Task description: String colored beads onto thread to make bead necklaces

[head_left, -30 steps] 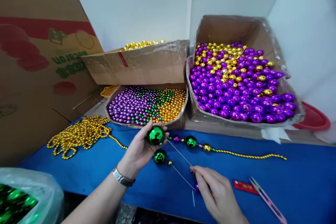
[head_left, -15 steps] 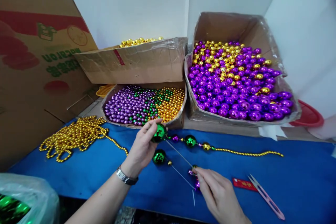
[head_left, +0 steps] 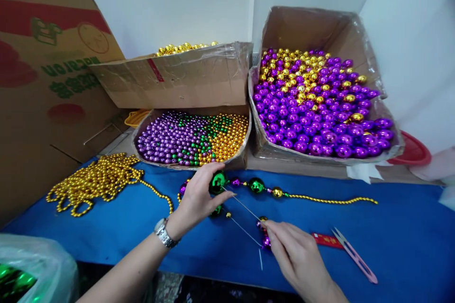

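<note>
- Left hand (head_left: 199, 196) reaches over the blue table (head_left: 408, 246), its fingers curled around a large green bauble (head_left: 217, 182), thumb below and fingertips on top; a wristwatch (head_left: 162, 234) sits on the wrist.
- Right hand (head_left: 296, 258) lies lower and to the right, thumb and forefinger pinched narrow on the near end of a thin wire needle (head_left: 243, 206) that runs up to the green bauble; small purple beads (head_left: 266, 241) show at its fingertips.
- Second green bauble (head_left: 216, 210) lies just below the left hand, partly hidden by it.
- Bead strand (head_left: 320, 197) stretches right from the held bauble: a purple bead, a green one, a gold one, then a fine gold chain along the table.
- Heap of gold bead chain (head_left: 95, 182) lies on the table at the left.
- Shallow box (head_left: 245, 144) just behind the hands holds small purple, green and gold beads.
- Large box (head_left: 369, 66) at the right holds bigger purple beads with gold ones mixed in toward the back.
- Tilted box (head_left: 185, 80) above the shallow one shows gold beads at its top edge.
- Plastic bag (head_left: 53, 265) at the lower left holds green baubles.
- Thread snips (head_left: 353, 255) with pink handles and a small red packet (head_left: 323, 240) lie right of the right hand.
</note>
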### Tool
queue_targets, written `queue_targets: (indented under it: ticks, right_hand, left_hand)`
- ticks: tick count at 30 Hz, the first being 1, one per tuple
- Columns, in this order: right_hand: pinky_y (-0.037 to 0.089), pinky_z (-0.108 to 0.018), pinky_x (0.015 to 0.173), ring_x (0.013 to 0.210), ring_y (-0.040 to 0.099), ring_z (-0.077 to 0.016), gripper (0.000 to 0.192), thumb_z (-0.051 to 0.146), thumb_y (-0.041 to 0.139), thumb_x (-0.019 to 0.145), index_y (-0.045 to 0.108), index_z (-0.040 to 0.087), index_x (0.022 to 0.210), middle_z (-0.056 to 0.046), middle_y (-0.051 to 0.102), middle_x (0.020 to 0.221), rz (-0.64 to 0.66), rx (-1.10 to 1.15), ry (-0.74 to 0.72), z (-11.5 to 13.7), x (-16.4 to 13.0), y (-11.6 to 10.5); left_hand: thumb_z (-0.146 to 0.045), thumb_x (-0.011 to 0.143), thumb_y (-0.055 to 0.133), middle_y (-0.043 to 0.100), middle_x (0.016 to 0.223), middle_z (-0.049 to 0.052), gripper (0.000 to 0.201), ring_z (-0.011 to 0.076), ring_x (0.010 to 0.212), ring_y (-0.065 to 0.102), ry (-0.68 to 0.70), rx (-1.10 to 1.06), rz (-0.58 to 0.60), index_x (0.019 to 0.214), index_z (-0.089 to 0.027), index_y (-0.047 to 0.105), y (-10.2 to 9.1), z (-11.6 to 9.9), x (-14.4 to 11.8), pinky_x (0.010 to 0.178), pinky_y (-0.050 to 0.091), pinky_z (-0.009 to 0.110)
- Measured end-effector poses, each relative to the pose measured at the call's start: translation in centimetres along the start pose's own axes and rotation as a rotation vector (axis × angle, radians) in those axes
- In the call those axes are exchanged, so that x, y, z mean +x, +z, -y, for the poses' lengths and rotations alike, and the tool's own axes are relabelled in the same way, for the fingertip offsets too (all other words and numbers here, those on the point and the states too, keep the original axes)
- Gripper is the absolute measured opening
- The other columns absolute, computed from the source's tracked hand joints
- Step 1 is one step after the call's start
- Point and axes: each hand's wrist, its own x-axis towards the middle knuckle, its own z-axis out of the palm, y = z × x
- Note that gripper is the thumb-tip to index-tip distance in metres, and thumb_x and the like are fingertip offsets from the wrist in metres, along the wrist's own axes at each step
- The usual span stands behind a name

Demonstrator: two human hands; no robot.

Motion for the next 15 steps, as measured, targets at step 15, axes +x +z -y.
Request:
queue_targets:
  ticks: [15]
  right_hand:
    - [0.035,-0.030,0.055,0.058,0.053,-0.0156,0.026,0.012,0.045,0.089,0.064,0.013,0.108,-0.002,0.059,0.063,0.057,-0.607,-0.138,1.1,1.9,-3.7]
  left_hand:
    - [-0.024,0.085,0.052,0.052,0.127,0.014,0.043,0.0330,0.112,0.045,0.370,0.801,0.192,0.127,-0.020,0.048,-0.6,-0.5,1.4,0.090,0.045,0.047]
